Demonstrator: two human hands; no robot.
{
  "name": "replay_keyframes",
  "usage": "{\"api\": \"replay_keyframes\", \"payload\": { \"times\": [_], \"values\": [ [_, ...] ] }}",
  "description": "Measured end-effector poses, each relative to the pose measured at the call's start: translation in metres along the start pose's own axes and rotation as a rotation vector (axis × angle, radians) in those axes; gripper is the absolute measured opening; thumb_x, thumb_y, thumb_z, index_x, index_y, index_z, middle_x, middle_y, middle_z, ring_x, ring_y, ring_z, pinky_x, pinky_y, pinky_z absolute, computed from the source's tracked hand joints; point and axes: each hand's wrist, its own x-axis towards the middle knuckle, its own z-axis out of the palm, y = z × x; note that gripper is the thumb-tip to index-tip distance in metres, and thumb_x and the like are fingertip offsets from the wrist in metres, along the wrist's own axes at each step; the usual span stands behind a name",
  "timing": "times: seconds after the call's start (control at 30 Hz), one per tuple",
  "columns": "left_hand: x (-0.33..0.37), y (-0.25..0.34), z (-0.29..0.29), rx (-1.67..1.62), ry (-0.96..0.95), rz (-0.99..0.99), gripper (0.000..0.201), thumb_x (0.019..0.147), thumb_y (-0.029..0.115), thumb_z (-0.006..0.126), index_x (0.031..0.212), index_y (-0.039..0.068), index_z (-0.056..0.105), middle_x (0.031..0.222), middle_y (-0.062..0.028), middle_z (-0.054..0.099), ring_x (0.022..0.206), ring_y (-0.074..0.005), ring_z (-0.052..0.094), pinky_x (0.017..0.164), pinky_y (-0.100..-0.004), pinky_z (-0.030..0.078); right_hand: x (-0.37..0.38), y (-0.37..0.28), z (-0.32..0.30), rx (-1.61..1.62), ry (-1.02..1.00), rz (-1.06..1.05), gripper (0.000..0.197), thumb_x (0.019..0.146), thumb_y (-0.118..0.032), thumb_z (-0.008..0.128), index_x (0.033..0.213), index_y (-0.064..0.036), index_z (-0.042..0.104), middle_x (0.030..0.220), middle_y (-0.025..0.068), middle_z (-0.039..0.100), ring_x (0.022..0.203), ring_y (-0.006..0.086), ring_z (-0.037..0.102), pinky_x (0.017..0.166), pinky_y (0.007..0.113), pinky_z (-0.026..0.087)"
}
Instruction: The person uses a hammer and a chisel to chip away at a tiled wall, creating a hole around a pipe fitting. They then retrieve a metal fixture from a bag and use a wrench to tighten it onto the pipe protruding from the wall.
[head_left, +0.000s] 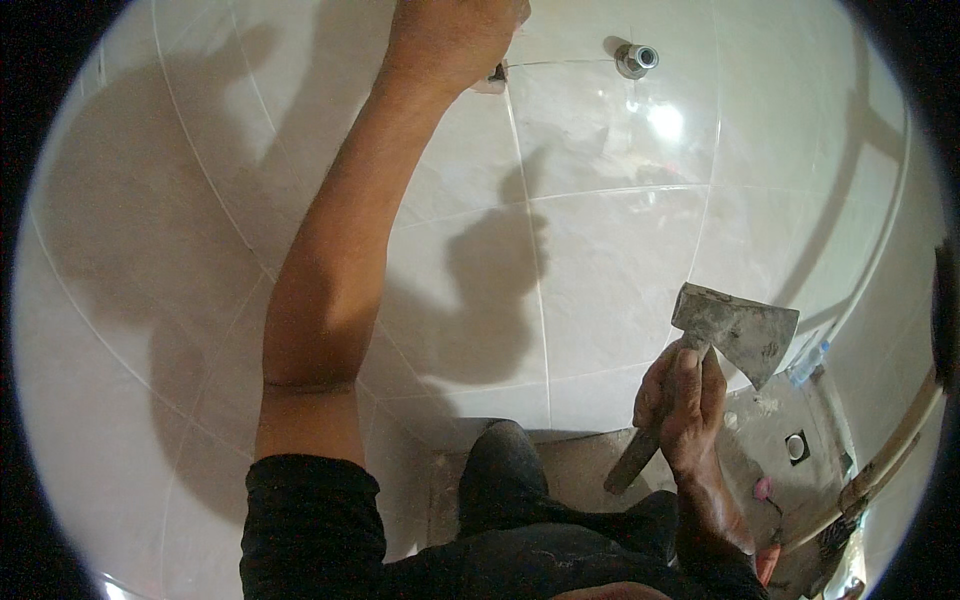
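Note:
My left arm stretches up along the tiled wall (600, 250). My left hand (450, 45) is at the top edge of the view with its fingers curled; what they hold, if anything, is hidden. Right beside it, a small dark opening (497, 72) in the tile shows partly from behind the hand. At lower right, my right hand (685, 400) is closed around the wooden handle of a hatchet (740, 325). Its worn grey metal head points up, with the blade to the right, apart from the wall.
A metal pipe fitting (637, 60) sticks out of the wall at upper right. Below on the dusty floor are a square drain (796, 447), a pink item (763, 488) and a clear plastic bottle (810, 362). A long pole (895, 450) leans at the right edge.

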Motion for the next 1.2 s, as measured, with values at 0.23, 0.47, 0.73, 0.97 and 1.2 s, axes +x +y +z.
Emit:
{"api": "replay_keyframes", "payload": {
  "times": [0.23,0.47,0.73,0.97,1.2],
  "values": [
    [-0.018,-0.001,0.014,0.176,0.005,-0.048,0.037,0.102,0.033,0.067,0.077,0.013,0.048,0.059,0.0033,0.048,0.049,-0.0062,0.044,0.044,-0.0235,0.037,0.002,-0.005,-0.001,-0.055,-0.070,-0.103,0.041,0.111,-0.043,0.038,0.095,-0.0068,0.048,0.062,0.0014,0.049,0.047,0.0111,0.047,0.043,0.028,0.040],
    [-0.030,0.004,0.015,0.175,0.069,-0.252,0.039,0.104,0.033,0.064,0.075,0.011,0.050,0.056,0.0005,0.049,0.046,-0.0104,0.044,0.044,-0.0296,0.039,0.034,-0.048,0.008,-0.183,-0.056,-0.357,0.049,0.110,-0.044,0.039,0.112,0.0020,0.053,0.060,0.0001,0.048,0.042,0.0090,0.043,0.036,0.027,0.034],
    [-0.056,0.002,0.026,0.336,0.154,0.226,0.034,0.104,0.018,0.061,0.077,0.001,0.049,0.064,-0.0027,0.041,0.065,-0.0110,0.037,0.057,-0.0306,0.036,0.050,-0.156,0.047,-0.159,0.064,-0.865,0.042,0.109,-0.041,0.046,0.114,-0.0019,0.063,0.072,0.0024,0.058,0.050,0.0098,0.053,0.040,0.026,0.040],
    [-0.081,0.000,0.028,0.362,0.197,0.241,0.039,0.104,0.025,0.061,0.076,-0.001,0.055,0.058,-0.0053,0.051,0.056,-0.0154,0.039,0.054,-0.0324,0.040,0.076,-0.163,0.049,-1.070,-0.009,-1.100,0.038,0.108,-0.038,0.049,0.115,-0.0029,0.063,0.074,0.0025,0.059,0.053,0.0094,0.054,0.043,0.026,0.042],
    [-0.108,-0.011,0.028,0.566,0.143,0.348,0.015,0.098,0.013,0.062,0.103,0.003,0.072,0.093,-0.0176,0.072,0.083,-0.0346,0.072,0.077,-0.0431,0.059,0.047,-0.134,0.065,-0.911,-0.015,-0.959,0.034,0.108,-0.036,0.047,0.110,-0.0035,0.059,0.070,0.0022,0.054,0.050,0.0093,0.046,0.042,0.030,0.040]
  ]
}}
